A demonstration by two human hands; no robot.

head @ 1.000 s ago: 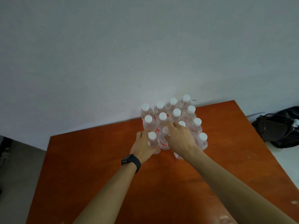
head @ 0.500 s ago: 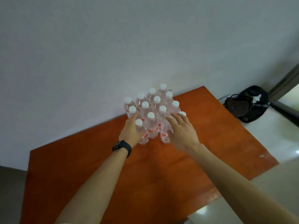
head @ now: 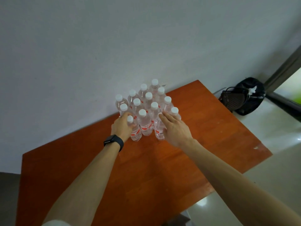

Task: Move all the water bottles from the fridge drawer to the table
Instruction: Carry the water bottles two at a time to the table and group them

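Several clear water bottles (head: 146, 110) with white caps and red labels stand upright in a tight cluster at the far side of the orange-brown wooden table (head: 146, 173), close to the wall. My left hand (head: 122, 128), with a black watch on the wrist, is wrapped around the front-left bottle (head: 136, 133) of the cluster. My right hand (head: 175, 128) lies with straight, spread fingers against the front-right bottle (head: 159, 132), not closed round it. The fridge drawer is out of view.
A white wall (head: 130, 46) rises right behind the bottles. On the pale floor to the right sits a black bag (head: 250, 97) with a dark grille-like object (head: 234, 100) leaning on it. A door frame (head: 283, 70) stands at far right. The table's right edge runs diagonally.
My right hand's fingers have straightened and come off the front-right bottle it was closed on. My left hand stays around the front-left bottle. The view has swung right.
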